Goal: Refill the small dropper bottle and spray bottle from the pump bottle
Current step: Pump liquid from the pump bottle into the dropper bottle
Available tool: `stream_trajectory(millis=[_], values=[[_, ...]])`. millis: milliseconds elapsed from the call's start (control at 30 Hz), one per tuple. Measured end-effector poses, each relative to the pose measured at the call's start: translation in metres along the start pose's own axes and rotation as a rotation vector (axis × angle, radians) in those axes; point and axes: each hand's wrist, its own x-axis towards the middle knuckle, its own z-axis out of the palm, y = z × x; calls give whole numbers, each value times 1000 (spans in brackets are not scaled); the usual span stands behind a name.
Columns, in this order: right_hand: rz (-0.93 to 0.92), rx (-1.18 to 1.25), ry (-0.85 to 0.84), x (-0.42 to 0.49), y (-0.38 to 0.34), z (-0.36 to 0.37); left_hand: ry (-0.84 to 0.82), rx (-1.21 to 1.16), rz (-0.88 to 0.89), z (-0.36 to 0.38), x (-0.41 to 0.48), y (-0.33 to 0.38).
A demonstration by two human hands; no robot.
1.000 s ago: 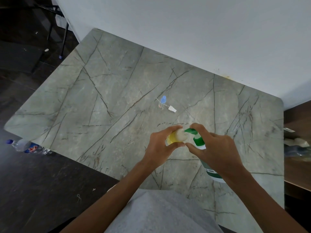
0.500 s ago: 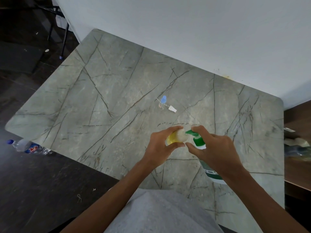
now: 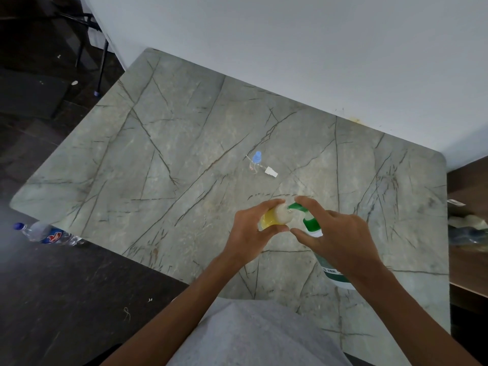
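Observation:
My left hand (image 3: 249,229) grips a small bottle (image 3: 277,217) with yellow liquid in it, tilted so that its open neck meets the green spout of the pump bottle (image 3: 311,225). My right hand (image 3: 340,235) lies over the pump head, index finger on top, thumb beside the collar. The pump bottle's white body with a green label (image 3: 335,276) shows below my right wrist. Farther back on the table stands a small clear bottle with a blue cap (image 3: 256,161), and a white spray head with its thin tube (image 3: 270,171) lies beside it.
The grey marble table (image 3: 184,167) meets a white wall at the back. A plastic water bottle (image 3: 46,233) lies on the dark floor at left. A brown surface with crumpled items (image 3: 467,228) is at the right edge.
My right index finger has lifted a little with the pump head, showing more of the green spout. The left hand holds the small bottle in the same place.

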Motion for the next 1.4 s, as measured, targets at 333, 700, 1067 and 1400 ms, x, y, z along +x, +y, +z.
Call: stream_trajectory(millis=[333, 700, 1067, 1400], values=[[4, 71, 73, -2, 2, 3, -27, -22, 3, 3, 0, 4], [20, -26, -30, 2, 3, -1, -8, -13, -5, 2, 4, 3], [-7, 59, 24, 4, 3, 1, -16, -10, 3, 2, 3, 4], [-38, -77, -27, 5, 4, -2, -1, -28, 5, 4, 3, 0]])
